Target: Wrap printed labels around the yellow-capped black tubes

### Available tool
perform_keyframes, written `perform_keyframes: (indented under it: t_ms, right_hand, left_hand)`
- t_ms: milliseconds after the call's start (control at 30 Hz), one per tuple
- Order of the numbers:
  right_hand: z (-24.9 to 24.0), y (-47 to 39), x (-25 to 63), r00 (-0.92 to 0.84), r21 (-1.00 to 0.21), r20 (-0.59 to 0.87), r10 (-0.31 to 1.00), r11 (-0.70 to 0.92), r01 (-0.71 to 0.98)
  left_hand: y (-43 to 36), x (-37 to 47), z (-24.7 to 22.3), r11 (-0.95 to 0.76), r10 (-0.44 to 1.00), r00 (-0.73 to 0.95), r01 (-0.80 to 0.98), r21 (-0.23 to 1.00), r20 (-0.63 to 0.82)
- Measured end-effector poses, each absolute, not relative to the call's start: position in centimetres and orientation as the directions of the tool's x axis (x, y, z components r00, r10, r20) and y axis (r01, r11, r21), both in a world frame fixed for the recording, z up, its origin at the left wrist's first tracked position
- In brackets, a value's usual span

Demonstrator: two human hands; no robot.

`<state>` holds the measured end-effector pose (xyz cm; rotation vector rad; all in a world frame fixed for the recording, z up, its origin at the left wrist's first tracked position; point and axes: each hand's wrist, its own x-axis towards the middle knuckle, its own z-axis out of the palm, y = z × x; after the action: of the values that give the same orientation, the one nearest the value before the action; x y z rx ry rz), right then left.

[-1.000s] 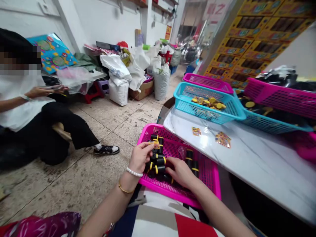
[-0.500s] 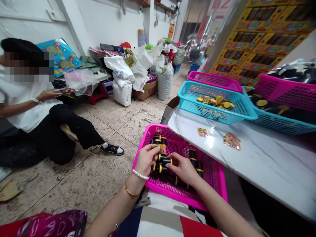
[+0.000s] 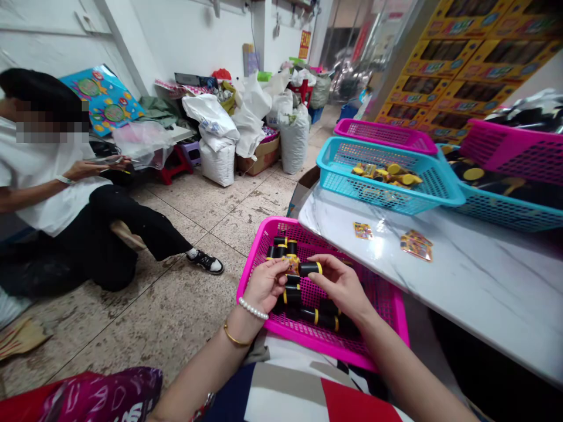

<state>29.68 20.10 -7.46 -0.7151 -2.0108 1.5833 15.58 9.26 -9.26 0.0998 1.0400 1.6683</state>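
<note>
On my lap lies a pink plastic basket with several black cylinders with yellow rims inside. My left hand pinches a small printed yellow-orange sticker or label between thumb and fingers. In my right hand is one black cylinder with a yellow rim, raised above the others. Its left end meets the label; whether the label is stuck on, I cannot tell.
To the right, a marble-pattern table carries small printed labels and a blue basket of yellow pieces. Yellow boxes are stacked behind. At left sits a person holding a phone; white sacks stand by the wall.
My right hand has lifted a black cylinder out of the basket and brought it up against the label in my left hand. The left hand has barely moved.
</note>
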Motion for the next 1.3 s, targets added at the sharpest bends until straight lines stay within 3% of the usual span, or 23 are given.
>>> perform_keyframes:
  t_ms: [233,433,633,967,1167,1300]
  right_hand:
    - [-7.9,20.2,29.9,-0.727,-0.950,0.096,0.680,0.281,0.136]
    - [-7.0,19.9,30.0,-0.793,-0.806,0.211,0.572,0.561,0.191]
    - [-6.4,20.1,30.0,-0.824,-0.720,0.261,0.504,0.670,0.182]
    - [-7.8,20.2,30.4,-0.739,-0.847,0.275,0.615,0.519,0.117]
    - [-7.8,20.1,30.5,-0.836,-0.844,0.229,0.499,0.529,0.085]
    - [-8.1,19.9,30.4,-0.839,-0.847,0.240,0.489,0.527,0.065]
  left_hand:
    - [9.4,15.8,-9.6,-0.010,0.837,-0.356,-0.769,0.640,-0.415]
    - [9.3,16.0,-9.3,-0.036,0.839,-0.362,-0.782,0.622,-0.407]
    - [9.4,16.0,-9.3,-0.036,0.834,-0.371,-0.775,0.631,-0.409]
    - [8.9,16.5,-8.2,-0.110,0.756,-0.585,-0.557,0.823,-0.295]
    - [8.8,15.9,-8.9,0.046,0.892,-0.346,-0.568,0.822,-0.289]
    - [9.0,16.4,-9.3,0.038,0.882,-0.386,-0.515,0.857,-0.271]
